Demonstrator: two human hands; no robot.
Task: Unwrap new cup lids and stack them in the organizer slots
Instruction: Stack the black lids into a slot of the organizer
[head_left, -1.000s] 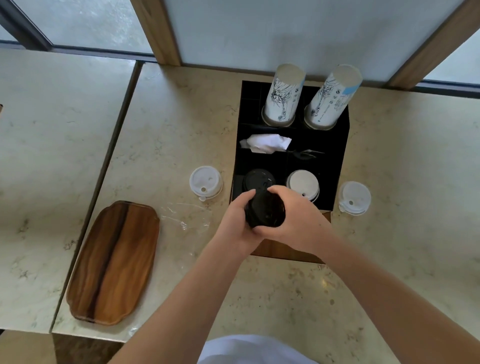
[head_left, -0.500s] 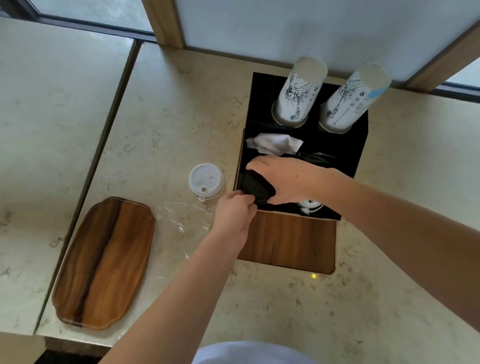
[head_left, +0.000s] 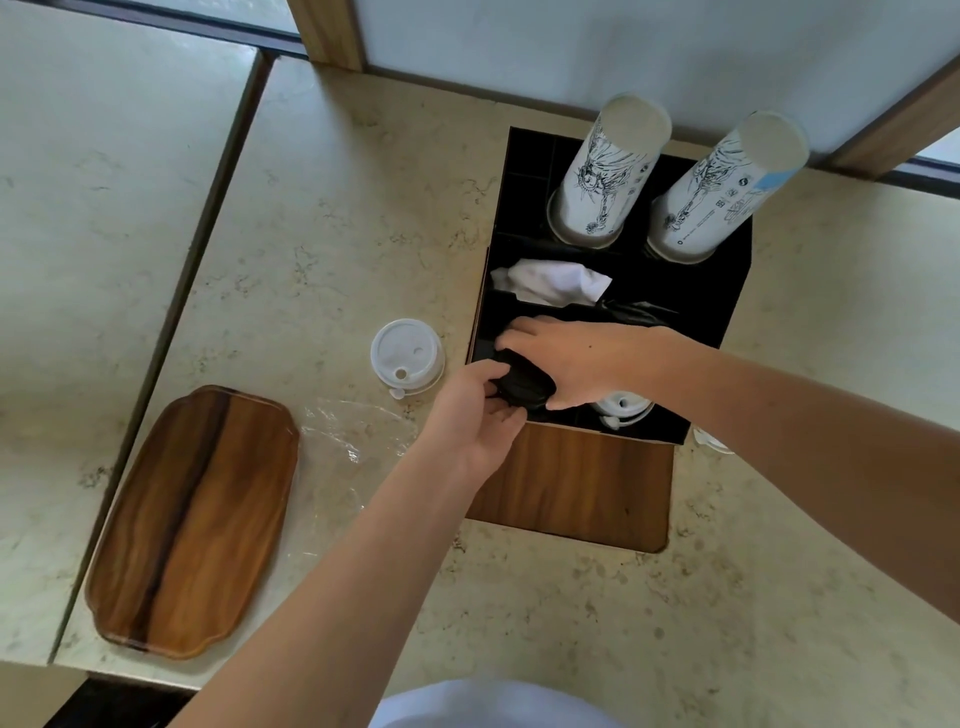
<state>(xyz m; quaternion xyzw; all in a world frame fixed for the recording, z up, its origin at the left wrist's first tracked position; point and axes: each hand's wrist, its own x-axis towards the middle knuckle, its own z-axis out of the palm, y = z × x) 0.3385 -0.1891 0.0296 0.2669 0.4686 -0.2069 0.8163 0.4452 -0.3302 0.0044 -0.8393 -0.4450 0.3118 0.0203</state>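
A stack of black cup lids sits at the front left slot of the black organizer, which has a wooden front. My right hand covers the stack from above and grips it. My left hand pinches its near left edge. White lids fill the front right slot, mostly hidden under my right wrist. A loose stack of white lids rests on the counter left of the organizer. Clear plastic wrap lies flat beside it.
Two stacks of printed paper cups stand upside down in the organizer's back slots. White napkins fill a middle slot. A wooden tray lies at the counter's front left. Another white lid peeks out right of the organizer.
Both hands carried the black lids forward from in front of the organizer down onto the front left slot. The camera moved closer and to the left.
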